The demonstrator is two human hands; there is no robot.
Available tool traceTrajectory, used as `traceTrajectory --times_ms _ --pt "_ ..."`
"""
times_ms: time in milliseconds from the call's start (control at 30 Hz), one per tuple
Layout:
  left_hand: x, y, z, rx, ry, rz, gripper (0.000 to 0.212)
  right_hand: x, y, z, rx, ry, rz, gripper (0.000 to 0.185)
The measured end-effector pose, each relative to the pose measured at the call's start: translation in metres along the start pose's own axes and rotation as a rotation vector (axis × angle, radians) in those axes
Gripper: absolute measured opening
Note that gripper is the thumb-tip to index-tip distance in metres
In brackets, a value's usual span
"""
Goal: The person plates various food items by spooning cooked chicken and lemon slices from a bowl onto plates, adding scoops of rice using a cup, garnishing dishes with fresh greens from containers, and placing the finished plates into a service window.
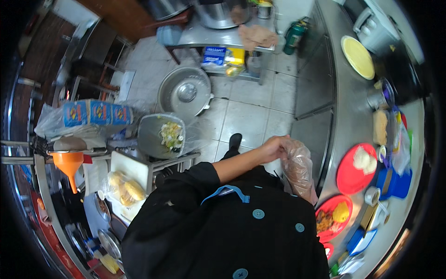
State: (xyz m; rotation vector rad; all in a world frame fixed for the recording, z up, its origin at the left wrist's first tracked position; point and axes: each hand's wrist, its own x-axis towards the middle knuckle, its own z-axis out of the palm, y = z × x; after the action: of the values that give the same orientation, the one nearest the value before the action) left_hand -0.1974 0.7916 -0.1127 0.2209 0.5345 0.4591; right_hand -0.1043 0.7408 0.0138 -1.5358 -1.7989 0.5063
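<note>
My left hand (274,149) reaches across my body, its fingers pinching the end of a clear plastic bag or glove (302,171). That plastic covers my right hand (296,153) and forearm, wrinkled and shiny over the skin. How the right fingers are held cannot be made out through it. Close by on the right, a steel counter (329,153) bears a red oval plate (348,179) with a pale mound of food (364,161). Nearer my body, a second red plate (325,237) holds cooked food and a yellow piece (340,212).
A bin (146,136) with food scraps stands at the left, beside a white cutting board (122,167) holding bagged yellow food (127,190). An orange funnel (69,167) hangs nearby. Ahead are a large metal basin (167,94) on the tiled floor and a steel table (223,36) with pots.
</note>
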Motion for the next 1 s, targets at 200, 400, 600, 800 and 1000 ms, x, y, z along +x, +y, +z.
traceTrajectory --times_ms 200,400,600,800,1000 --pt "-0.102 0.106 -0.228 0.618 0.88 0.29 0.012 0.07 -0.012 0.084 -0.029 -0.199 -0.12 0.035" --pt "-0.245 0.173 -0.38 1.592 1.38 -0.61 0.06 0.049 0.025 0.069 -0.286 -0.09 0.169 0.03" --pt "-0.151 0.203 -0.409 2.029 0.861 -0.872 0.071 -0.124 0.085 -0.053 -1.201 0.52 0.828 0.026" --pt "0.045 0.195 -0.323 2.563 0.246 -0.212 0.083 -0.275 0.11 -0.122 -1.064 0.784 0.985 0.03" --pt "0.154 0.081 -0.065 1.812 -0.057 0.261 0.041 -0.324 0.16 -0.129 -0.359 1.025 0.982 0.011"
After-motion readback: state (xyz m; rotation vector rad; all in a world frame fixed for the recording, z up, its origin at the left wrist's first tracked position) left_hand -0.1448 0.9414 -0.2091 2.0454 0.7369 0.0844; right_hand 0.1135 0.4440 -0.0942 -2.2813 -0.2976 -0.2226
